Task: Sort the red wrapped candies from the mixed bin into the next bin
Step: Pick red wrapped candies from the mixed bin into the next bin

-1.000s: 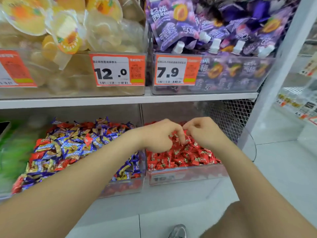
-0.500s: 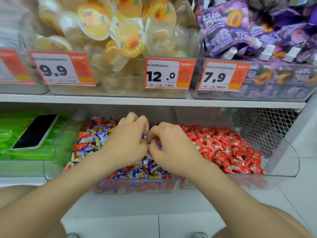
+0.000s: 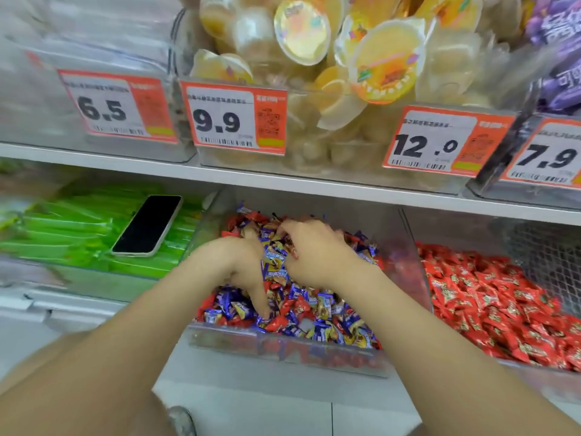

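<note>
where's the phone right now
Head view, left side: the phone lies on the green packets, just left of the mixed candy bin.

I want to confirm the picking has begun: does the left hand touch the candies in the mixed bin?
Touching. The head view shows the left hand pushed down into the candies of the mixed bin, one fingertip buried among the wrappers.

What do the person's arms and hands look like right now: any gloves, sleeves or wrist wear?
The left hand and right hand are bare: no gloves, and no rings show. The left forearm and right forearm are uncovered to the frame edge, with no sleeve, watch or bracelet in view.
</note>
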`<state>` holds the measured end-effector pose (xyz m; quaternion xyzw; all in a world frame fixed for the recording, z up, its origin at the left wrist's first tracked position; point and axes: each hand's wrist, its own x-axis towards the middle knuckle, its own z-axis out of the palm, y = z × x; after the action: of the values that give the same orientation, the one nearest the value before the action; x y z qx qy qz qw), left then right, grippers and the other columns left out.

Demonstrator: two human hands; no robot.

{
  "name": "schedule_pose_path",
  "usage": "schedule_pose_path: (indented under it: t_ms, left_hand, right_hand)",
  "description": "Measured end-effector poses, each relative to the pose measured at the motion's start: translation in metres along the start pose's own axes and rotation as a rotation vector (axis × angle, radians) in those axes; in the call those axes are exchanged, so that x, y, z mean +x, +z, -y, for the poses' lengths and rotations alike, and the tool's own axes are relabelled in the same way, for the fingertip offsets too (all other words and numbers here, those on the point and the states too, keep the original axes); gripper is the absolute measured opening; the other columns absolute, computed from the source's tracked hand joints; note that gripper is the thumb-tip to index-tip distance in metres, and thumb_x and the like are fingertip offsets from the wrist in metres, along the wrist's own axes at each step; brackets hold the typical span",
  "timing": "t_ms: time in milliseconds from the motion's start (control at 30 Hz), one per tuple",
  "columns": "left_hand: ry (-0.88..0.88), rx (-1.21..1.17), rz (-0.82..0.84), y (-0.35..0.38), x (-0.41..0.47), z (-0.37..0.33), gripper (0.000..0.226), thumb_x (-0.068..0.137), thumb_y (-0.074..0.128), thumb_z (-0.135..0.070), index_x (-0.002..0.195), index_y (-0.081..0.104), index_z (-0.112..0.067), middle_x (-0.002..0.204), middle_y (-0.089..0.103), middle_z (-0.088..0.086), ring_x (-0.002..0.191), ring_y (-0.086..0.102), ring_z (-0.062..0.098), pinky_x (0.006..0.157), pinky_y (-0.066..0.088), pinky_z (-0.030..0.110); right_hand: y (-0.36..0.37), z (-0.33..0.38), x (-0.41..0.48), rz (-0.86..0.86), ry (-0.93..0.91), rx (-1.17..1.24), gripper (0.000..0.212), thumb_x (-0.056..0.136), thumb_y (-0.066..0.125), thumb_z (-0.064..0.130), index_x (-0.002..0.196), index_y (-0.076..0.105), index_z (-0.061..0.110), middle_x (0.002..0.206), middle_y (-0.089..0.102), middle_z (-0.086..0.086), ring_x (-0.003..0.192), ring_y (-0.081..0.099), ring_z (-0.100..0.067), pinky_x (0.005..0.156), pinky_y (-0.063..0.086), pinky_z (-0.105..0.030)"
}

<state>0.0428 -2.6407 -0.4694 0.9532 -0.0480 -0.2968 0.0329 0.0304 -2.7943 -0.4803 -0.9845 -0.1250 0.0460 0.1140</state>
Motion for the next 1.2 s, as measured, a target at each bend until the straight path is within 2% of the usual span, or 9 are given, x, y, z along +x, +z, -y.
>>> schedule_pose_path:
  t_ms: [100, 233, 433, 600, 667, 767, 933, 1033, 1200]
  left_hand:
    - [-0.048, -0.03, -0.036, 0.01, 0.014, -0.002, 0.163, 0.058, 0.101, -0.046, 0.161, -0.018, -0.004, 0.159, 0.014, 0.031, 0.139, 0.045, 0.042, 0.097, 0.058, 0.042]
    - [0.099, -0.167, -0.054, 0.019, 0.028, -0.002, 0.15, 0.054, 0.103, -0.041, 0.162, 0.004, -0.008, 0.161, 0.031, 0.021, 0.144, 0.042, 0.035, 0.107, 0.052, 0.044]
    - [0.456, -0.353, -0.188, 0.024, 0.02, -0.012, 0.133, 0.054, 0.103, -0.031, 0.161, 0.024, -0.024, 0.156, 0.041, 0.0, 0.138, 0.045, 0.017, 0.112, 0.043, 0.031]
    - [0.655, -0.459, -0.073, 0.009, 0.004, 0.002, 0.105, 0.072, 0.094, -0.015, 0.153, 0.036, -0.048, 0.15, 0.044, -0.029, 0.116, 0.054, -0.011, 0.096, 0.05, 0.018]
    - [0.682, -0.558, -0.064, 0.009, 0.004, 0.004, 0.087, 0.083, 0.078, 0.002, 0.149, 0.045, -0.045, 0.145, 0.053, -0.027, 0.115, 0.066, 0.009, 0.092, 0.059, 0.034]
    - [0.672, -0.532, -0.177, 0.015, 0.01, 0.005, 0.068, 0.092, 0.06, 0.01, 0.144, 0.052, -0.034, 0.129, 0.065, -0.012, 0.086, 0.068, -0.004, 0.073, 0.055, 0.021]
    - [0.613, -0.329, -0.335, 0.031, 0.025, 0.007, 0.051, 0.089, 0.079, -0.016, 0.13, 0.06, -0.04, 0.11, 0.067, -0.018, 0.099, 0.06, -0.001, 0.085, 0.044, 0.018]
    - [0.607, -0.249, -0.394, 0.036, 0.034, 0.011, 0.049, 0.084, 0.084, -0.026, 0.127, 0.063, -0.039, 0.118, 0.061, -0.017, 0.112, 0.053, 0.007, 0.098, 0.044, 0.026]
    - [0.571, -0.146, -0.374, 0.034, 0.039, 0.018, 0.029, 0.088, 0.08, -0.025, 0.084, 0.067, -0.051, 0.089, 0.065, -0.026, 0.088, 0.052, 0.002, 0.091, 0.049, 0.032]
  right_hand:
    - [0.003, -0.003, 0.011, 0.038, 0.042, 0.112, 0.073, 0.087, 0.057, 0.016, 0.156, 0.041, 0.033, 0.135, 0.062, -0.011, 0.118, 0.06, -0.037, 0.103, 0.049, -0.054]
    - [-0.002, -0.016, 0.013, 0.184, -0.009, 0.25, 0.087, 0.086, 0.055, 0.006, 0.163, 0.029, 0.039, 0.128, 0.068, -0.007, 0.085, 0.071, -0.023, 0.069, 0.062, -0.039]
    - [-0.019, -0.043, 0.0, 0.138, -0.005, 0.245, 0.077, 0.078, 0.07, 0.045, 0.151, 0.05, 0.033, 0.142, 0.063, 0.007, 0.124, 0.063, -0.018, 0.104, 0.051, -0.033]
    - [-0.026, -0.07, -0.021, 0.166, 0.124, -0.085, 0.05, 0.093, 0.072, 0.046, 0.14, 0.058, 0.036, 0.14, 0.061, 0.002, 0.138, 0.05, -0.028, 0.116, 0.036, -0.055]
    - [-0.032, -0.072, -0.028, 0.171, 0.105, -0.075, 0.04, 0.093, 0.074, 0.035, 0.132, 0.065, 0.038, 0.128, 0.064, 0.004, 0.127, 0.055, -0.029, 0.114, 0.04, -0.05]
    - [-0.036, -0.066, -0.039, 0.011, 0.059, -0.034, 0.029, 0.089, 0.071, 0.022, 0.113, 0.072, 0.037, 0.09, 0.058, 0.014, 0.097, 0.061, -0.023, 0.097, 0.052, -0.041]
    - [-0.024, -0.04, -0.053, 0.06, -0.13, 0.138, 0.02, 0.076, 0.087, 0.036, 0.092, 0.077, 0.028, 0.071, 0.07, 0.013, 0.074, 0.068, -0.004, 0.076, 0.046, -0.018]
    - [-0.004, -0.03, -0.052, 0.132, -0.222, -0.066, 0.051, 0.071, 0.089, 0.058, 0.112, 0.076, 0.031, 0.082, 0.058, 0.015, 0.082, 0.054, -0.011, 0.077, 0.051, -0.034]
    - [0.001, -0.036, -0.038, 0.053, -0.208, -0.01, 0.014, 0.093, 0.072, 0.034, 0.083, 0.077, 0.024, 0.076, 0.067, 0.011, 0.076, 0.061, -0.011, 0.078, 0.056, -0.038]
